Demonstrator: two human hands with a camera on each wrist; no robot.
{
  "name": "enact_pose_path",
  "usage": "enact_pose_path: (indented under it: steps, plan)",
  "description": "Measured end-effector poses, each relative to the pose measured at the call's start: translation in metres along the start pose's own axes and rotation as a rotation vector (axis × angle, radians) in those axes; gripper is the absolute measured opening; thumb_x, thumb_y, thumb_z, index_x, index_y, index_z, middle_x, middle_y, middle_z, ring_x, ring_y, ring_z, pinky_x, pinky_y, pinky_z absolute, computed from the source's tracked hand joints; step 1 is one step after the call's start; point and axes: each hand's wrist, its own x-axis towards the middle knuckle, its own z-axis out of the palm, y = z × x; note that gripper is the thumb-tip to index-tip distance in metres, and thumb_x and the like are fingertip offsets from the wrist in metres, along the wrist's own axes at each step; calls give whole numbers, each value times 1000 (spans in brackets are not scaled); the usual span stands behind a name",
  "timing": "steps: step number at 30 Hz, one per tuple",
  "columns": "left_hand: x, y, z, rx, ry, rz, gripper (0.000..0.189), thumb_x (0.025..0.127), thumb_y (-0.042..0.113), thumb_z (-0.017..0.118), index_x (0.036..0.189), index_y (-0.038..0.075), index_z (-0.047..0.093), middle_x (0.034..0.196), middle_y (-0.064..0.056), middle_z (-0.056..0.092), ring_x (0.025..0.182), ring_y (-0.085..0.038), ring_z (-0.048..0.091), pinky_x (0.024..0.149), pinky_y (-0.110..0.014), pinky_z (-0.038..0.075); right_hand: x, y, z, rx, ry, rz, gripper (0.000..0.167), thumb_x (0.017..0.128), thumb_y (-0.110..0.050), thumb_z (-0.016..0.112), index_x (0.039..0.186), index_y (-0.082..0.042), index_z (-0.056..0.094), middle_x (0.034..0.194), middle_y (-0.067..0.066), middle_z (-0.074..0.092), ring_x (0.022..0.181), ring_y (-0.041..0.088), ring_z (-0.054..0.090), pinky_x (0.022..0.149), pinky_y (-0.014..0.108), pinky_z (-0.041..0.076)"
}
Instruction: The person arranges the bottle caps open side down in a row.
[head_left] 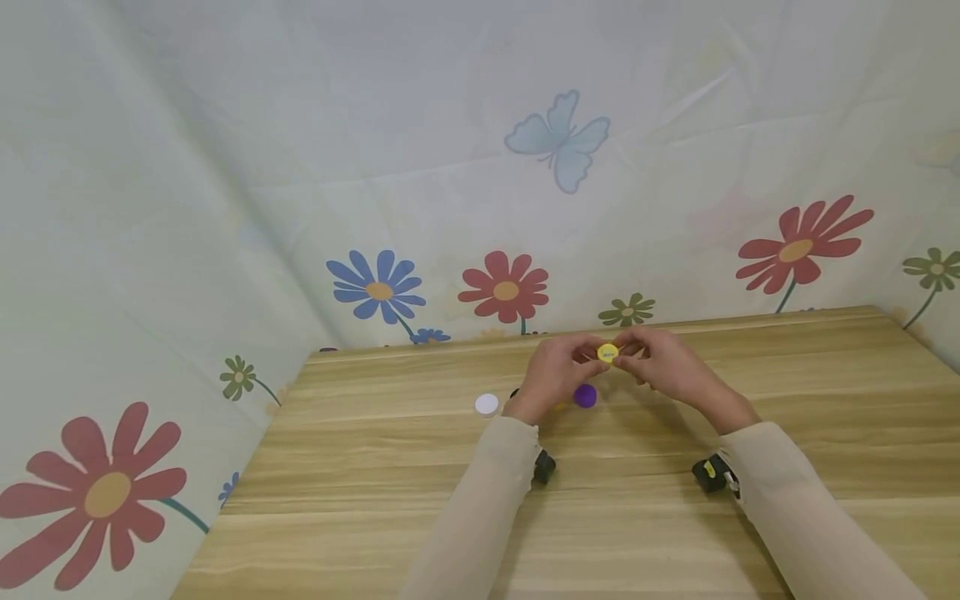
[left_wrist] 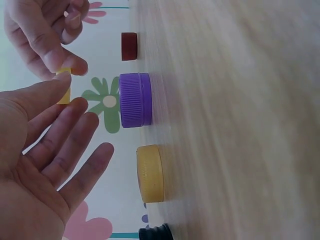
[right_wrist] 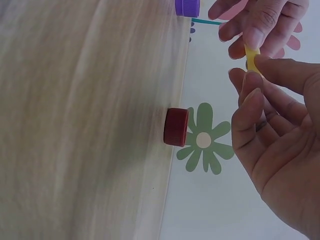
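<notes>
A small yellow bottle cap with print on its flat face is held above the table, between both hands. My left hand pinches one edge of it with thumb and index finger; in the left wrist view, the other fingers spread away. On the opposite edge, my right hand pinches it too, its remaining fingers bent loosely. Below the hands a purple cap lies on the table. Beside that are a dark yellow cap and a red-brown cap, the latter hidden in the head view.
A white cap lies left of my left hand. Partly covered by that hand is a black cap. The wooden table ends at a white cloth backdrop printed with flowers and a butterfly.
</notes>
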Motion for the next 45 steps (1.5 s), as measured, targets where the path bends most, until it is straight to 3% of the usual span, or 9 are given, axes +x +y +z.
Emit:
enact_pose_path:
  steps: [7,17,31,38,45]
  plan:
    - [1,1,0,9,-7,-11,27,98,25,80,124,17,80,120,5,77,105,-12,72,89,-22,54,0,2,-1,-10,-11,5,24,100,-3,70,122,6,66,105,17,72,70,20,63,56,32,55]
    - [0,2,0,-3,-10,-2,26,97,20,82,122,13,79,114,3,79,98,-9,73,85,-21,54,0,2,-1,-9,-18,2,21,98,-5,75,116,4,69,99,13,71,70,18,63,56,31,55]
    - [-1,1,2,29,-105,-31,22,96,15,82,118,13,80,106,3,80,94,-4,72,88,-20,52,1,5,2,2,-63,-18,20,93,2,76,111,8,67,89,11,69,68,17,62,55,30,54]
    - [-1,1,4,27,-138,-20,17,93,12,84,110,11,82,96,3,79,84,-2,69,78,-18,51,-1,8,2,-5,-134,-3,15,93,7,72,108,7,68,89,10,71,68,17,62,57,30,54]
    - [-2,3,8,78,-168,-34,20,92,14,85,112,11,82,97,3,80,84,-3,70,76,-18,51,-2,12,3,-13,-148,-23,14,91,6,76,104,6,70,90,9,73,73,17,63,61,32,55]
